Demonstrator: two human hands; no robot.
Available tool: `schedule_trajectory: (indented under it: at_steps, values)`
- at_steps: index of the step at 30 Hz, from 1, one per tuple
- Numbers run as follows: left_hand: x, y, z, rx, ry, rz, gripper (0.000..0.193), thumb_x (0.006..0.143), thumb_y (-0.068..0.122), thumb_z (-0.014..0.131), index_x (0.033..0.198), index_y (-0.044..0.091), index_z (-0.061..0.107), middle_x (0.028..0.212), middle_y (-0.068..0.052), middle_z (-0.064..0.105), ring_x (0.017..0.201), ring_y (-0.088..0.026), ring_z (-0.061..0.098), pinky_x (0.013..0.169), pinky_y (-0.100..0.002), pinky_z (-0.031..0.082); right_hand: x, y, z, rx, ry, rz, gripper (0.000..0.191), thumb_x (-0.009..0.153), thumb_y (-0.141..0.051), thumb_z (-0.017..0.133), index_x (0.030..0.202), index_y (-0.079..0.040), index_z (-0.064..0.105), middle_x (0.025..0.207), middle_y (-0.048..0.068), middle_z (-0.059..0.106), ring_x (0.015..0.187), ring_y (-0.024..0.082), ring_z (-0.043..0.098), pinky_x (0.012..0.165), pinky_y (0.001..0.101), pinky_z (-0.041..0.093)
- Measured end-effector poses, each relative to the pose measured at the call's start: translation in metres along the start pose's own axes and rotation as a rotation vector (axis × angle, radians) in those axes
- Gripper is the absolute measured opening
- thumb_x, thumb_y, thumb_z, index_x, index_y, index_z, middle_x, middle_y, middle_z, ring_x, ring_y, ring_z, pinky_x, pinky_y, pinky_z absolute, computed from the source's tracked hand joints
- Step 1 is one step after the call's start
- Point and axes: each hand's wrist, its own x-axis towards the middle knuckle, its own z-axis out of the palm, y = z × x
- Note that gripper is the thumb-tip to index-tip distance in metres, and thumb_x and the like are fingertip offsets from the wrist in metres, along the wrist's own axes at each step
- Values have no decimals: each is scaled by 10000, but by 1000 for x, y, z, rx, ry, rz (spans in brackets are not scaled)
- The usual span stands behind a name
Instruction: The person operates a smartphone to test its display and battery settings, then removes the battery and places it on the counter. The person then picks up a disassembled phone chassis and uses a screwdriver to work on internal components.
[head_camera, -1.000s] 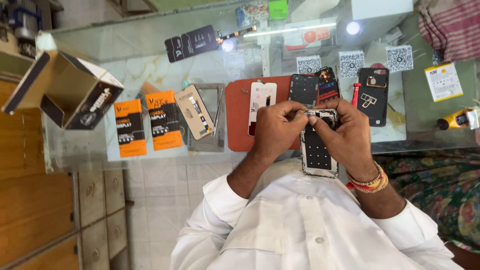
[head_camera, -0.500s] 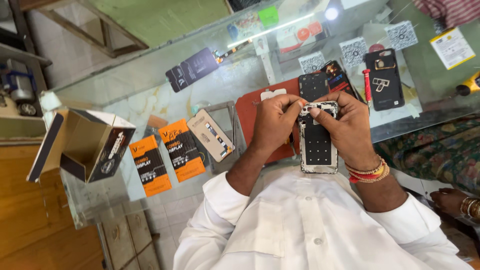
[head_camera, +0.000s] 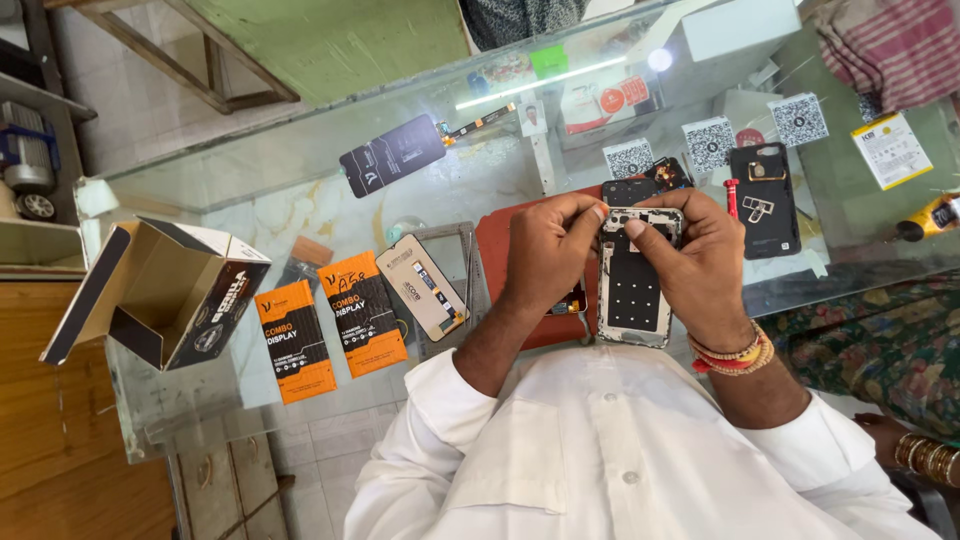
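The phone frame (head_camera: 634, 290), an opened handset with its back off and a dark inner panel showing, is held upright between both hands above the red mat (head_camera: 510, 250) on the glass counter (head_camera: 300, 170). The left hand (head_camera: 545, 255) curls in from one side, its fingers (head_camera: 585, 212) pinched on the upper edge of the frame. The right hand (head_camera: 700, 265) wraps the other side, with its fingers (head_camera: 640, 226) pressed on the top corner by the camera cut-out, so both hands are clenched on the frame. A stack of bangles (head_camera: 735, 355) sits on the right wrist.

Just beyond the fingertips lies a black phone back cover (head_camera: 765, 200) with a small red screwdriver (head_camera: 732, 197) beside it. Past the left hand's knuckles, a phone screen (head_camera: 422, 287) rests on a grey tray (head_camera: 460, 270), and further out lie two orange display packets (head_camera: 330, 325). An open cardboard box (head_camera: 160, 290) stands well apart at the counter's end. A dark screen panel with a ribbon cable (head_camera: 395, 155) lies far beyond the left fingers. Another person's bangled wrist (head_camera: 925, 455) shows at the edge.
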Motion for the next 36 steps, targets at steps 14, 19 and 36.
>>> schedule_trajectory:
  at_steps: [14, 19, 36]
  values:
    - [-29, -13, 15, -511, -22, -195, 176, 958, -13, 604, 1085, -73, 711, 929, -86, 751, 775, -74, 691, 677, -222, 576, -3, 9, -3, 441, 55, 87, 203, 1015, 37, 678, 1212, 63, 632, 1051, 122, 741, 880, 109, 713, 796, 235, 596]
    - [-36, -14, 18, -460, 11, -179, 161, 954, -14, 622, 1060, -84, 720, 926, -86, 747, 773, -72, 687, 685, -224, 579, -15, 11, -3, 362, 18, 75, 224, 1002, 46, 682, 1221, 54, 636, 1061, 110, 733, 914, 98, 708, 814, 234, 597]
    - [-48, -1, 19, -483, -5, -184, 134, 962, 48, 637, 1002, -51, 717, 816, -50, 723, 680, -46, 643, 594, -207, 526, -39, 14, -4, 218, 22, 68, 213, 985, 25, 700, 1186, 47, 630, 1016, 93, 734, 829, 68, 693, 678, 206, 581]
